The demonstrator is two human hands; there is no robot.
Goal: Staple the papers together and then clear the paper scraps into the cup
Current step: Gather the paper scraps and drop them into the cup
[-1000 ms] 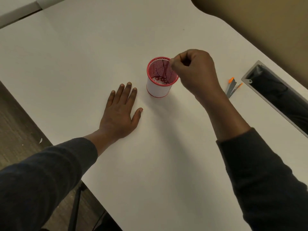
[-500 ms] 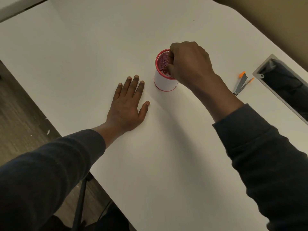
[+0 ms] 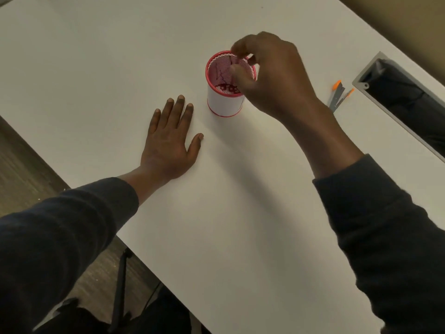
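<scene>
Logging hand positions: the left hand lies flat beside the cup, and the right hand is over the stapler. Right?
No: the head view shows the right hand over the cup, not the stapler. The left hand lies flat beside it.

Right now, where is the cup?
In the head view the cup stands upright on the table, just ahead and to the right of the flat left hand, with the right hand curled over its rim.
</scene>
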